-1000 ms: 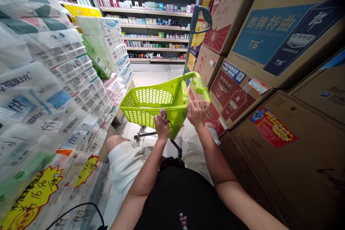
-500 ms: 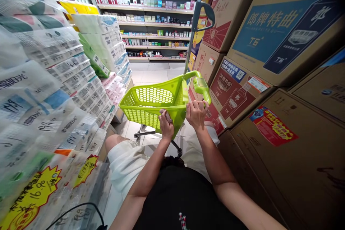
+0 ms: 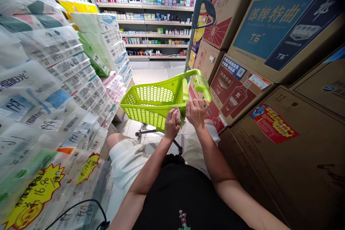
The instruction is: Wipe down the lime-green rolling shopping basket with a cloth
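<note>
A lime-green shopping cart (image 3: 151, 110) with perforated basket walls stands between my legs, its handle (image 3: 202, 85) to the right. My left hand (image 3: 171, 125) is closed around a bunched pinkish cloth (image 3: 178, 115) and presses it against the near side wall, close to the handle end. With fingers wrapped over it, my right hand (image 3: 196, 112) grips the near end of the handle arm. The cart's basket holds nothing that I can see.
Plastic-wrapped tissue packs (image 3: 51, 68) are piled along the left. Printed cartons (image 3: 285, 32) are stacked on the right, with a pallet-jack handle (image 3: 202, 13) before them. Stocked shelves (image 3: 159, 25) stand across the far end, beyond the tiled floor (image 3: 153, 73).
My left hand with the cloth has slid right along the cart's side wall, towards my right hand. The right hand keeps its hold in the same place.
</note>
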{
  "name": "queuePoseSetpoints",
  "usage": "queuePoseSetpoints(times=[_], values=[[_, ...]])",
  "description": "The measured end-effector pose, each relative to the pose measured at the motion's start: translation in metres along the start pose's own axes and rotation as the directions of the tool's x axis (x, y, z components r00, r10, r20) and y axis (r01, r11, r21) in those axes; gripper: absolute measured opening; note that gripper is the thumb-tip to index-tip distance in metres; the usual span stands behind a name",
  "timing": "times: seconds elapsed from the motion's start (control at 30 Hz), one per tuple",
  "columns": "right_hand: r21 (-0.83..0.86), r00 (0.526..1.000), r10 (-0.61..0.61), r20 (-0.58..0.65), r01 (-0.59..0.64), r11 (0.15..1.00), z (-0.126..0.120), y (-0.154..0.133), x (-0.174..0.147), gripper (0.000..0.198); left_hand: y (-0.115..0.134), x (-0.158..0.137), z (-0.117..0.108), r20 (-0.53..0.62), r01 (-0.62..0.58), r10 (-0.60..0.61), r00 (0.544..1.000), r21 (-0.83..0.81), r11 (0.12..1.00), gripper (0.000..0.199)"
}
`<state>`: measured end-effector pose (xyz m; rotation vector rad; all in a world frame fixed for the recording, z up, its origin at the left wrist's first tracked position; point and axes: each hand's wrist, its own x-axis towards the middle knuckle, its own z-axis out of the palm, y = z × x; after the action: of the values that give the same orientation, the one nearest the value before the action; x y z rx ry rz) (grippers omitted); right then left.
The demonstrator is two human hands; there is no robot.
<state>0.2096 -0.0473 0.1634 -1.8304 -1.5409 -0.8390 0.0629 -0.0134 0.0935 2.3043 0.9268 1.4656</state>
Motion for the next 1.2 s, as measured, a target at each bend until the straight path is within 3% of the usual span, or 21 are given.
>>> queuePoseSetpoints(times=[0.1, 0.27, 0.33, 0.43, 0.53, 0.6, 0.7, 0.77, 0.9, 1.0, 1.1, 1.2], values=[[-0.017, 1.000, -0.016, -0.006, 0.016, 1.000, -0.002, 0.000, 0.000, 0.031, -0.012, 0.003, -0.013, -0.003, 0.050, -0.050, 0.999, 0.067, 0.996, 0.054], [-0.023, 1.000, -0.020, -0.011, 0.020, 1.000, -0.005, -0.004, 0.001, 0.031, -0.037, 0.007, -0.029, -0.197, 0.330, -0.304, 0.932, 0.114, 0.937, 0.033], [-0.010, 1.000, -0.008, -0.007, 0.008, 1.000, -0.005, -0.006, 0.000, 0.030, -0.030, 0.007, -0.027, -0.170, 0.287, -0.270, 0.948, 0.081, 0.955, 0.039], [0.001, 1.000, 0.003, 0.000, -0.003, 1.000, -0.006, -0.007, 0.000, 0.029, -0.010, 0.004, -0.019, -0.064, 0.120, -0.119, 0.991, 0.020, 0.993, 0.052], [-0.006, 1.000, -0.014, -0.006, 0.014, 1.000, -0.007, -0.007, -0.001, 0.028, -0.008, 0.004, -0.019, -0.047, 0.050, -0.050, 0.998, -0.003, 0.999, 0.051], [-0.007, 1.000, -0.028, -0.013, 0.028, 1.000, -0.006, -0.006, -0.002, 0.028, -0.022, 0.006, -0.027, -0.117, 0.132, -0.129, 0.985, 0.017, 0.991, 0.050], [-0.011, 0.999, -0.030, -0.028, 0.029, 1.000, -0.004, -0.007, -0.003, 0.028, -0.046, 0.011, -0.042, -0.285, 0.345, -0.314, 0.905, 0.063, 0.937, 0.044], [-0.008, 0.999, -0.021, -0.036, 0.020, 1.000, -0.003, -0.008, -0.004, 0.027, -0.052, 0.012, -0.045, -0.347, 0.383, -0.338, 0.875, 0.068, 0.921, 0.042], [-0.012, 0.999, -0.009, -0.038, 0.008, 1.000, -0.002, -0.009, -0.004, 0.027, -0.034, 0.008, -0.031, -0.217, 0.149, -0.140, 0.966, 0.024, 0.989, 0.049], [-0.029, 0.999, -0.022, -0.031, 0.021, 0.999, -0.004, -0.007, -0.004, 0.027, -0.033, 0.007, -0.028, -0.199, 0.124, -0.115, 0.973, 0.034, 0.992, 0.049], [-0.040, 0.998, -0.053, -0.036, 0.051, 0.998, -0.005, -0.006, -0.005, 0.026, -0.063, 0.014, -0.049, -0.314, 0.321, -0.286, 0.905, 0.066, 0.945, 0.043], [-0.046, 0.997, -0.055, -0.051, 0.053, 0.998, -0.005, -0.007, -0.006, 0.026, -0.100, 0.026, -0.076, -0.485, 0.556, -0.467, 0.740, 0.049, 0.830, 0.033]])
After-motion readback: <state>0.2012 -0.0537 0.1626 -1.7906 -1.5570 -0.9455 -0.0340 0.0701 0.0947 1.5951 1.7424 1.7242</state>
